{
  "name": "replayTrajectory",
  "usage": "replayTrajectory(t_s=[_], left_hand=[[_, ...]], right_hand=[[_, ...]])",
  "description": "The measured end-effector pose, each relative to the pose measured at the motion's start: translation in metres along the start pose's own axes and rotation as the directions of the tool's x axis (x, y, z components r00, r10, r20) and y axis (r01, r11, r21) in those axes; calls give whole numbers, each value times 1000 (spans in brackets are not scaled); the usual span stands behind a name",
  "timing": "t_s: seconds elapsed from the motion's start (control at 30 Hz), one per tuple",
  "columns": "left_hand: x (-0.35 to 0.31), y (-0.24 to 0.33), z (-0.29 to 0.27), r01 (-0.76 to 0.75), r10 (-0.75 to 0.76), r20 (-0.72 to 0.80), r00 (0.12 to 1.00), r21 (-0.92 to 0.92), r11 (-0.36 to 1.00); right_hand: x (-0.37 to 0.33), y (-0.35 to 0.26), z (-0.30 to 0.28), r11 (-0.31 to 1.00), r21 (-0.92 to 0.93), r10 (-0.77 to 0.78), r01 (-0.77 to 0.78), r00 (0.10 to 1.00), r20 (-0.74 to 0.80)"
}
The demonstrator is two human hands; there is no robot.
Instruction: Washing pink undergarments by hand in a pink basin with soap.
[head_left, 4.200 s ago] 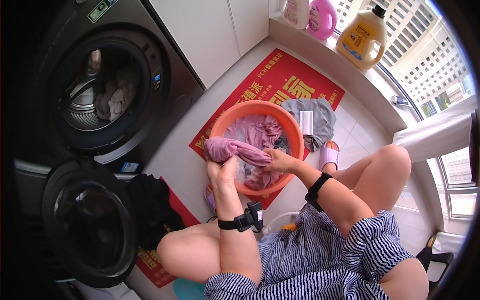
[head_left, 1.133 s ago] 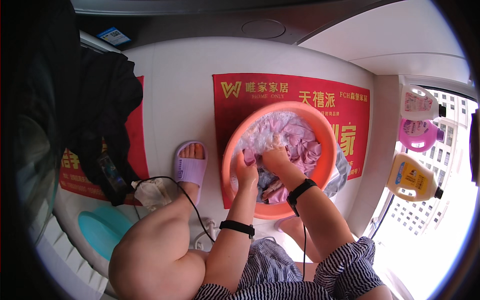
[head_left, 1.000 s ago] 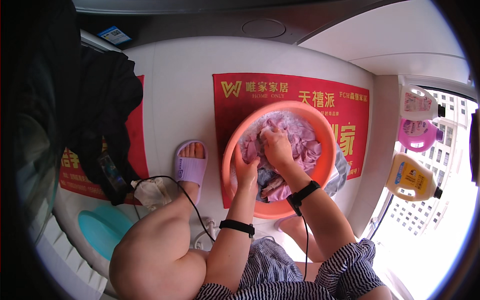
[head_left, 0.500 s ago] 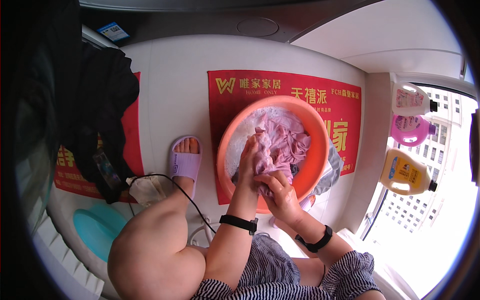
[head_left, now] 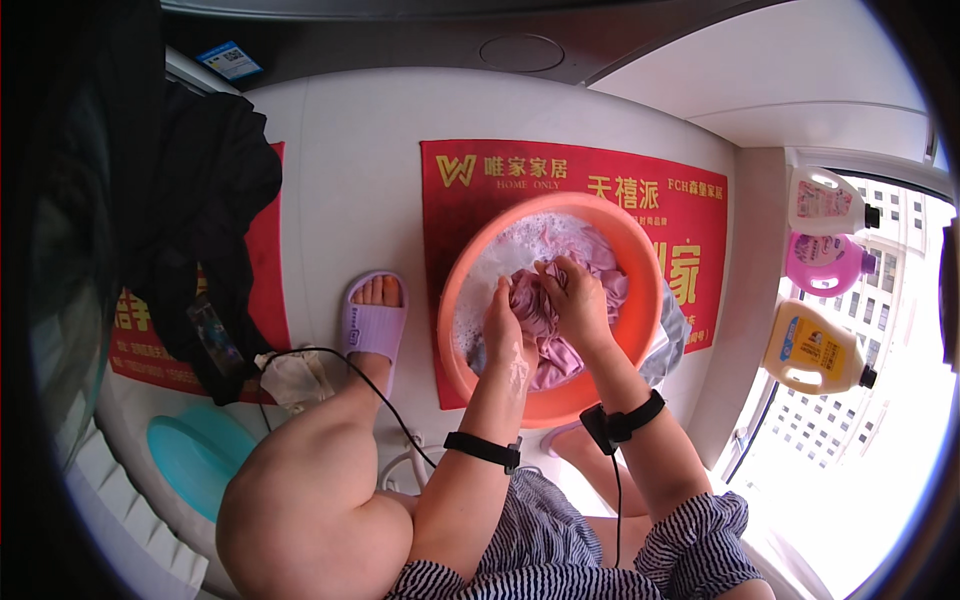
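A round orange basin holds sudsy water and a wet, crumpled pink garment. My left hand grips the garment from its left side, thumb up, with its other fingers partly hidden behind the cloth. Across from it, my right hand is closed on the same bunched fabric, fingers bent over the top. Both hands are inside the basin's rim, close together. Wet foam shows on my left wrist. More pink cloth lies spread in the water beyond and below the hands.
Beneath the basin is a red mat with yellow lettering. Grey plastic lies at the basin's right. White, pink and yellow detergent bottles line the window side. Left are a turquoise basin, black clothing and a black cable.
My right hand has moved up and away from me, from the garment's near end to its upper part. My left hand has shifted slightly nearer, and the bunched cloth has turned between them.
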State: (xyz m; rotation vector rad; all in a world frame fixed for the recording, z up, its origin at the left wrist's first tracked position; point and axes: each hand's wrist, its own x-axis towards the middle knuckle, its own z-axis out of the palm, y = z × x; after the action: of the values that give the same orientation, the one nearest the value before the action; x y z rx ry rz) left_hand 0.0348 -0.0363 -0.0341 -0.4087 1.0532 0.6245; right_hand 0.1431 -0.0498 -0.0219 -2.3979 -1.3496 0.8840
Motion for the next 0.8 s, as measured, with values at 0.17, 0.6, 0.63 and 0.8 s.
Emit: replayTrajectory(t_s=[0.17, 0.6, 0.63, 0.8], left_hand=[[1, 13, -3, -149, 208, -106, 972, 405, 902], [43, -3, -67, -264, 260, 74, 963, 463, 846], [34, -2, -51, -235, 256, -8, 967, 375, 897], [41, -5, -51, -130, 121, 100, 988, 93, 987]], right_hand=[[19, 32, 27, 983, 185, 3, 3, 999, -32], [35, 48, 80, 805, -510, -82, 302, 909, 408], [35, 46, 71, 803, -516, -79, 298, 912, 403], [-10, -4, 16, 892, 416, -187, 177, 982, -16]])
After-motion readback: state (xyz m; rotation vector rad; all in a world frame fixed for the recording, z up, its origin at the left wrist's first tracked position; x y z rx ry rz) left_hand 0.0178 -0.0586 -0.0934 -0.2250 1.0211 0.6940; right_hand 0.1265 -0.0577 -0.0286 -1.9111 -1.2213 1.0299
